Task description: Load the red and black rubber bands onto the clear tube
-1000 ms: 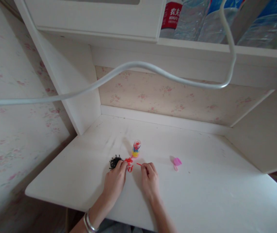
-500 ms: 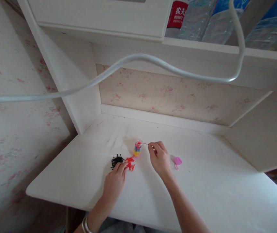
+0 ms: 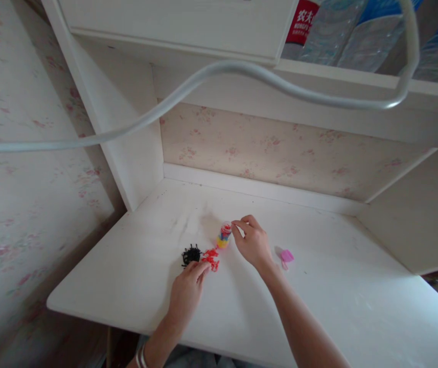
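Note:
A small clear jar [image 3: 224,237] stands upright on the white desk, filled with colored layers of yellow, blue and red. My right hand [image 3: 252,242] pinches at its open mouth; the thin red rubber band in that pinch is mostly hidden by the fingertips. Left of the jar's base lies a loose pile of red rubber bands [image 3: 212,260], touching a pile of black ones [image 3: 191,253]. My left hand [image 3: 188,288] has its thumb and fingers pressed together at the near edge of the red pile. What they hold, if anything, cannot be made out.
A pink lid-like piece [image 3: 286,256] lies right of my right hand. A white cable [image 3: 237,66] hangs across the view above the desk [image 3: 341,301]. Shelf panels stand on both sides, and several plastic bottles [image 3: 333,30] sit on the upper shelf.
My right hand has moved left to the jar's mouth, bringing the thin red band with it. My left hand stays by the red pile. The view has shifted slightly.

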Demonstrator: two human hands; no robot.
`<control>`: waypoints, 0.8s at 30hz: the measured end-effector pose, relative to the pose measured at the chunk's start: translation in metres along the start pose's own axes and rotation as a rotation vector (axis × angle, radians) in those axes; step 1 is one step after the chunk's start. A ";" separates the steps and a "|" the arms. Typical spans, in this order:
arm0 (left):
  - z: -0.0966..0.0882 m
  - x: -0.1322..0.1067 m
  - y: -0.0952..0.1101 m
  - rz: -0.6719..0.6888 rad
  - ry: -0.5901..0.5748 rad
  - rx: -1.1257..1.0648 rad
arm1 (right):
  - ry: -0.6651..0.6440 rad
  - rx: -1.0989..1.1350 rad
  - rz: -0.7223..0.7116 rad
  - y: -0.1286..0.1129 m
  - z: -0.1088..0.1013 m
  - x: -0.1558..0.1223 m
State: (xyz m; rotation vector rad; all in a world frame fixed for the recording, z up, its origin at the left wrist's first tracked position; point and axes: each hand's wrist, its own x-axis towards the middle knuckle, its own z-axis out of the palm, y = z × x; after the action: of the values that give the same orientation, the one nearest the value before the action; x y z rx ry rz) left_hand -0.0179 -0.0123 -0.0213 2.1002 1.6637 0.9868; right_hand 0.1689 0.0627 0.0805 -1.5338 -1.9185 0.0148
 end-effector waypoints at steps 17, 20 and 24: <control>-0.005 0.000 0.001 0.005 0.053 -0.222 | -0.156 0.383 0.201 0.013 0.047 -0.116; -0.005 0.000 0.001 0.020 0.054 -0.217 | -0.220 0.265 0.158 0.007 0.045 -0.120; -0.005 0.002 0.001 -0.022 0.072 -0.185 | -0.317 0.035 0.060 -0.006 0.035 -0.115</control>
State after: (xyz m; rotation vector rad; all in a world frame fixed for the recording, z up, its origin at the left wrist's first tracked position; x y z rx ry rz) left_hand -0.0207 -0.0112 -0.0161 1.9440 1.5597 1.1741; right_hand 0.1554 -0.0252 0.0002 -1.6422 -2.0998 0.3342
